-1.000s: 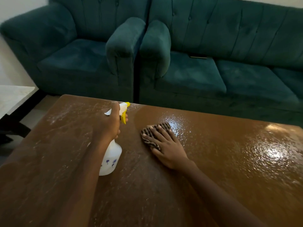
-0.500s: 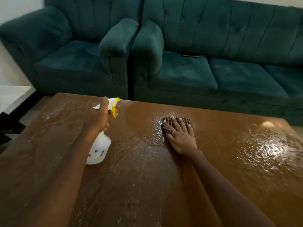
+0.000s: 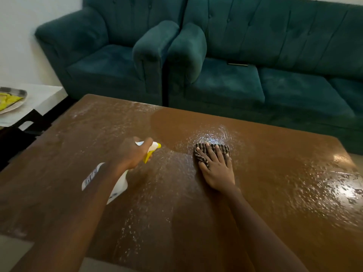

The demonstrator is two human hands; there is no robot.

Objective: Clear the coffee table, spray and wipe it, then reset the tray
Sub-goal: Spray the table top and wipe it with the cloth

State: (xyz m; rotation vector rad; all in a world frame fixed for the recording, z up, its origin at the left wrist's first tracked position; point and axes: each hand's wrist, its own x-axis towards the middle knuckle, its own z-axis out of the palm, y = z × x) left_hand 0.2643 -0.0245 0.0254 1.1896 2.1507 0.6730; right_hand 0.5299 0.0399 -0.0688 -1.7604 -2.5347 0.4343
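Observation:
The brown coffee table fills the lower view, its top wet with spray droplets and streaks. My left hand grips the neck of a white spray bottle with a yellow trigger and nozzle, held above the table's left half, nozzle pointing right. My right hand lies flat, fingers spread, pressing a dark striped cloth onto the table near the middle, just below a shiny wet patch. A metal tray with something yellow on it sits on a white side table at the far left.
A teal armchair and a teal sofa stand close behind the table's far edge. A flat dark object lies on the sofa seat. The white side table stands off the coffee table's left corner.
My right hand slid the cloth rightward across the table, then drew it slightly nearer. My left hand kept holding the bottle. The view tilted and now shows the tray at the left.

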